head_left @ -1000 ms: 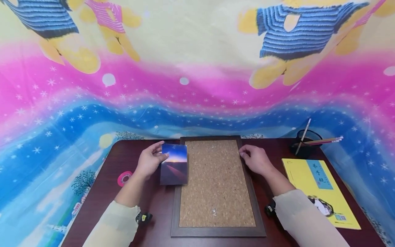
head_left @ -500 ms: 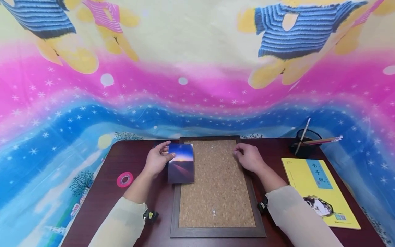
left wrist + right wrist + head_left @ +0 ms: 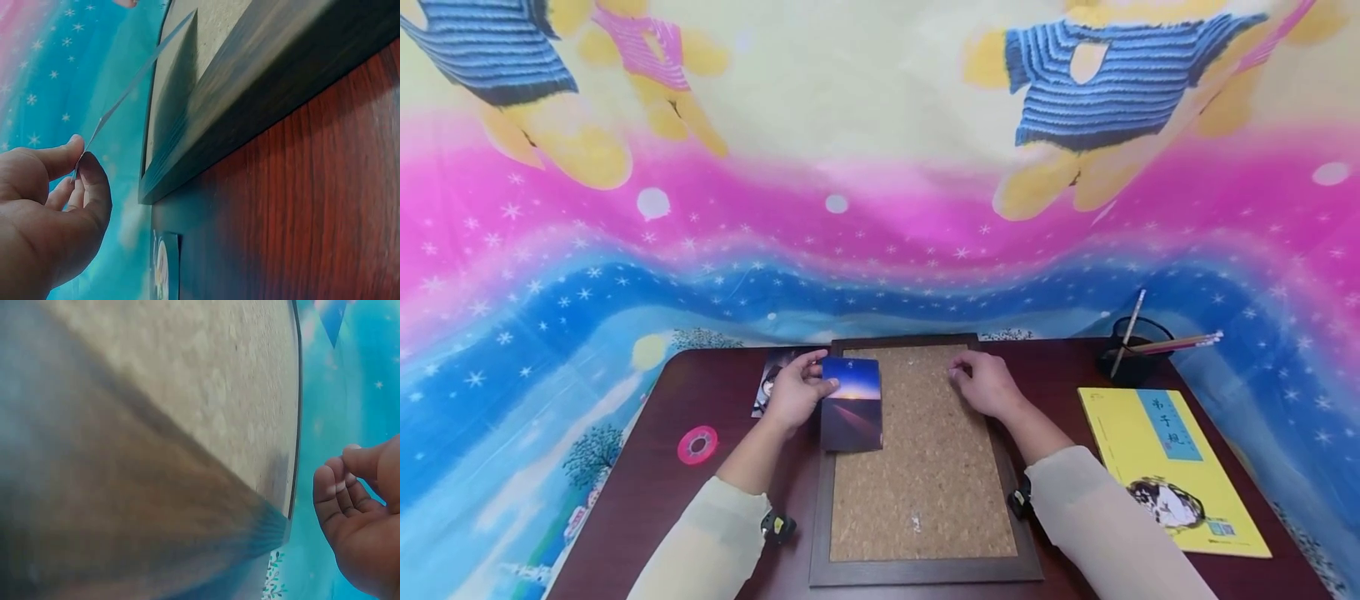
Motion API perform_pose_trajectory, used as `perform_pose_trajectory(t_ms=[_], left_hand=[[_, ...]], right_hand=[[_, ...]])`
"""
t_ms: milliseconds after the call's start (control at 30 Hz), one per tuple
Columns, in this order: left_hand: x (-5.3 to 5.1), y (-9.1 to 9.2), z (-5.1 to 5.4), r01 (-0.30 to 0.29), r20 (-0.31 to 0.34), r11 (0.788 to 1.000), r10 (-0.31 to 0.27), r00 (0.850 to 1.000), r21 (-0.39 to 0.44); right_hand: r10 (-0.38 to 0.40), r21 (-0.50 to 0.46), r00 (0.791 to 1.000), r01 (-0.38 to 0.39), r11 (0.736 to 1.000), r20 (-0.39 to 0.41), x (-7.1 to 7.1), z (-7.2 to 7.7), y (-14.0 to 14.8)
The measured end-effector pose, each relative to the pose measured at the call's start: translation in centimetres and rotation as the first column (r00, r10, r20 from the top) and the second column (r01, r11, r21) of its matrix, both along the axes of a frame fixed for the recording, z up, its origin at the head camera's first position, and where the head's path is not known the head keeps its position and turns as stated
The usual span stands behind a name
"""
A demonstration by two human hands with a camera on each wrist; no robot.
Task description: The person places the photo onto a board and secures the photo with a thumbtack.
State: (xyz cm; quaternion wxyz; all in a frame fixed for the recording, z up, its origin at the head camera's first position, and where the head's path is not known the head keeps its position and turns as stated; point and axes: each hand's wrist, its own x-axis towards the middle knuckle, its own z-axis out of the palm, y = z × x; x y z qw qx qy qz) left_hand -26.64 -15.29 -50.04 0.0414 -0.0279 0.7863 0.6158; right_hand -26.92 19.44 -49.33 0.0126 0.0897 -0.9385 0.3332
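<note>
My left hand point(image 3: 801, 393) pinches a photo point(image 3: 852, 417) by its left edge, thumb in front and fingers behind. It shows a blue sky, an orange horizon and a dark road. In the left wrist view the photo point(image 3: 134, 81) appears edge-on, tilted over the cork board and casting a shadow on it. The cork board point(image 3: 925, 467) lies in a dark wooden frame point(image 3: 925, 573). Over the board's upper right part is my right hand point(image 3: 988, 385), fingers curled and thumb tip against the forefinger. In the right wrist view no object shows clearly between its fingertips.
A second photo point(image 3: 763, 398) lies left of the frame, partly behind my left hand. Further left is a pink tape roll point(image 3: 697, 446). On the right are a yellow book point(image 3: 1176, 492) and a black pencil cup point(image 3: 1131, 358). Small shiny patches point(image 3: 916, 522) mark the cork.
My left hand has carried the photo rightward, further over the cork board. My right hand has moved left from the frame's right edge to above the cork. The second photo has come into view.
</note>
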Motion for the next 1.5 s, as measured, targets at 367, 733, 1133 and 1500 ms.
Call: perform_pose_trajectory(t_ms=[367,733,1133,1500], left_hand=[[-0.5,1.7,-0.9,0.014,-0.027,1.0,-0.014,1.0,-0.016],[-1.6,2.9,-0.8,0.046,-0.018,0.996,-0.048,0.999,-0.082],[-3.4,4.2,-1.3,0.076,-0.045,0.965,-0.09,0.995,-0.253],[-3.9,5.4,-1.4,0.065,-0.059,0.914,-0.097,0.994,-0.401]], right_hand=[[0.021,0.018,0.999,-0.02,1.0,-0.04,-0.4,-0.2,-1.4],[0.029,-0.005,0.998,-0.029,1.0,-0.055,-1.5,-0.1,-2.6],[0.037,-0.038,0.999,-0.038,0.999,-0.024,-2.3,-0.9,-4.2],[0.039,-0.071,0.999,-0.037,0.997,0.034,-2.9,-1.4,-5.8]])
